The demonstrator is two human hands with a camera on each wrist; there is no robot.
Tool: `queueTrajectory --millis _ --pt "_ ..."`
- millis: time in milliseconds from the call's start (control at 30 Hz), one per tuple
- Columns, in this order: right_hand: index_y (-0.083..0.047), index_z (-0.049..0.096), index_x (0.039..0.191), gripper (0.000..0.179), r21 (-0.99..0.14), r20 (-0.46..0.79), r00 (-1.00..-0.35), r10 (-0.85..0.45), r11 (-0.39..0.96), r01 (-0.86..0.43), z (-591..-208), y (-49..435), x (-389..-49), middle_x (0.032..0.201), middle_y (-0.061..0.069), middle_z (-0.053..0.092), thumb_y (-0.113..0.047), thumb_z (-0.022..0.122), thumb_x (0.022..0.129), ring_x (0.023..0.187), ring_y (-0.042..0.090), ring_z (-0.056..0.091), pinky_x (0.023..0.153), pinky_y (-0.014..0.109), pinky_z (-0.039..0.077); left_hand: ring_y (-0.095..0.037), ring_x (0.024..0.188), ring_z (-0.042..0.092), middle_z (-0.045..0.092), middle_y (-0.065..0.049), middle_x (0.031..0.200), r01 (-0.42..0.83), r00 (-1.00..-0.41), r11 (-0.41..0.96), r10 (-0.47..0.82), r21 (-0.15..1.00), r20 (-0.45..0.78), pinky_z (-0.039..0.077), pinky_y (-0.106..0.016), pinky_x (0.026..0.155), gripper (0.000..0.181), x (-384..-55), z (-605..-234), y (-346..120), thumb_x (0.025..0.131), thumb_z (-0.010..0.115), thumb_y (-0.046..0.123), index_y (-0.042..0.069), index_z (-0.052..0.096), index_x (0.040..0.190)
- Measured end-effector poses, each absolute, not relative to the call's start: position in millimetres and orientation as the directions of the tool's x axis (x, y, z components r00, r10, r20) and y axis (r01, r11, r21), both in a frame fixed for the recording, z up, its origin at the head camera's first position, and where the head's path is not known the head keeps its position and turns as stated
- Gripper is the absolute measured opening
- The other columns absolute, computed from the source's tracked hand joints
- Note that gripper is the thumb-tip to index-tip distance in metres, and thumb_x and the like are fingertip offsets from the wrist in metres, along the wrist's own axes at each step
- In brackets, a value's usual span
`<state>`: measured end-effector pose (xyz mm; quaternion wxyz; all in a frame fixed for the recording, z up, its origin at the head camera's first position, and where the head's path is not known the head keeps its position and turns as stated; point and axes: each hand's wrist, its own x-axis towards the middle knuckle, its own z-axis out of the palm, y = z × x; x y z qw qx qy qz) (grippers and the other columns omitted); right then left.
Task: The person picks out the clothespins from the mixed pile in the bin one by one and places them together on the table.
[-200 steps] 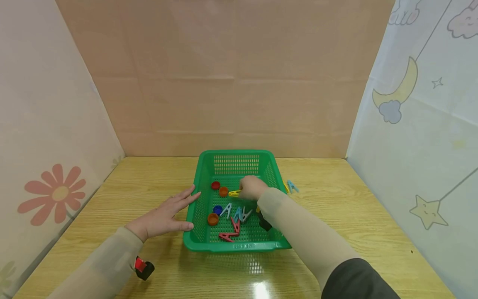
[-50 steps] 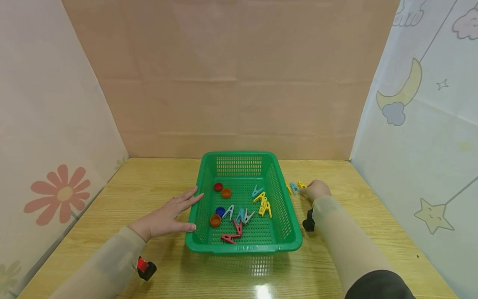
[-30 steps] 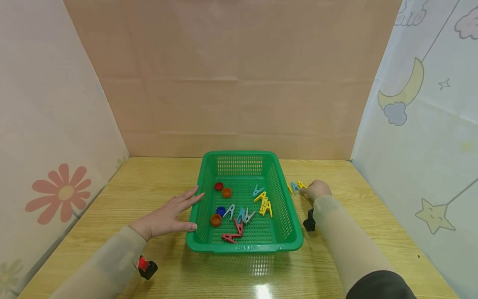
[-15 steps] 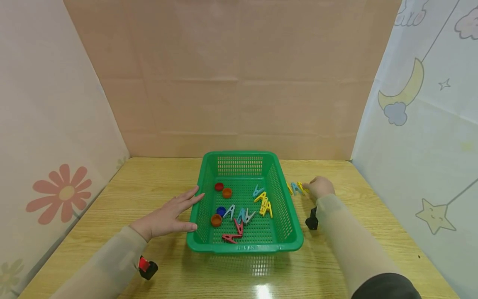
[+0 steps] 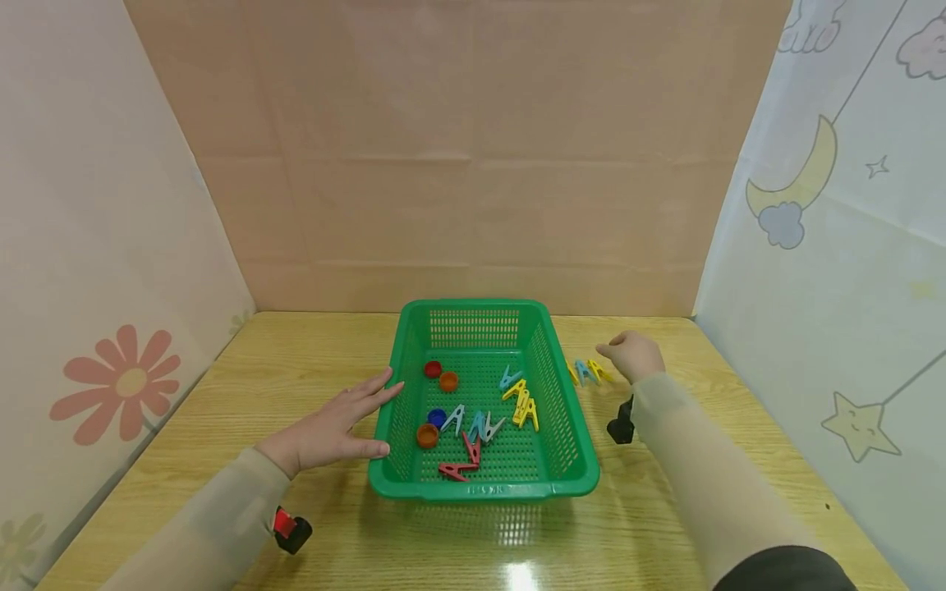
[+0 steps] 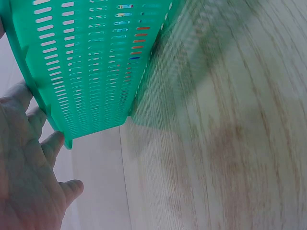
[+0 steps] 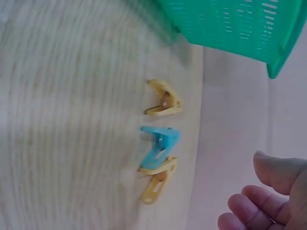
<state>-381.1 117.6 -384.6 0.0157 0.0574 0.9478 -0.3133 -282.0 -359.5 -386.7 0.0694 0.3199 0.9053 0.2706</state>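
Note:
My left hand (image 5: 332, 427) rests with spread, straight fingers on the left rim of the green plastic basket (image 5: 484, 491); the left wrist view shows its fingertips at that rim. Beyond the basket's right side, my right hand (image 5: 634, 356) hovers above the table, fingers loosely bent and holding nothing. Just left of it lie a yellow clothespin (image 5: 599, 371) and a light blue clothespin (image 5: 585, 372). Another yellow clothespin (image 7: 165, 97) lies nearest the basket, partly hidden by its rim in the head view.
Inside the basket are several yellow clothespins (image 5: 521, 405), a blue one (image 5: 509, 377), red ones (image 5: 458, 470) and pale ones (image 5: 454, 419). Along its left side sit a red cap (image 5: 433, 369), a blue cap (image 5: 437, 419) and orange caps (image 5: 427, 436). Walls border the wooden table (image 5: 318, 345).
The right hand left the basket with a yellow clothespin, which now lies at the right end of the row outside. It has since let go and risen. The left hand stayed at the rim.

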Motion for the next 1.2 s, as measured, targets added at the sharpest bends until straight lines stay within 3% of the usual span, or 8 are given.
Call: queueTrajectory --millis 500,933,1200 --pt "0.002 0.056 0.125 0.047 -0.626 0.030 -0.998 0.048 0.780 0.019 -338.0 102.4 -378.6 0.128 0.024 0.054 -0.036 0.055 0.097 0.114 0.043 0.050 0.091 0.055 0.044 -0.038 0.145 0.008 0.009 -0.006 0.161 0.538 -0.789 0.648 0.612 0.540 0.052 0.011 -0.072 0.105 0.083 -281.7 -386.9 -358.4 0.087 0.067 0.046 0.024 0.024 0.155" --pt "-0.005 0.060 0.124 0.046 -0.602 0.097 -0.995 -0.030 0.795 -0.083 -295.5 61.2 -369.7 0.124 0.017 0.059 -0.042 0.056 0.096 0.106 0.035 0.057 0.087 0.050 0.047 -0.040 0.145 0.008 0.008 -0.006 0.161 0.528 -0.795 0.650 0.605 0.546 0.048 0.010 -0.072 0.105 0.083 -281.3 -387.2 -358.3 0.087 0.067 0.045 0.024 0.024 0.154" --pt "-0.009 0.064 0.119 0.040 -0.617 0.131 -0.989 -0.063 0.776 -0.131 -288.2 29.5 -369.6 0.120 0.013 0.062 -0.040 0.060 0.094 0.102 0.031 0.059 0.086 0.047 0.049 -0.039 0.145 0.008 0.008 -0.005 0.162 0.526 -0.794 0.648 0.606 0.551 0.046 0.008 -0.071 0.106 0.083 -282.1 -388.5 -358.1 0.087 0.067 0.046 0.024 0.024 0.154"
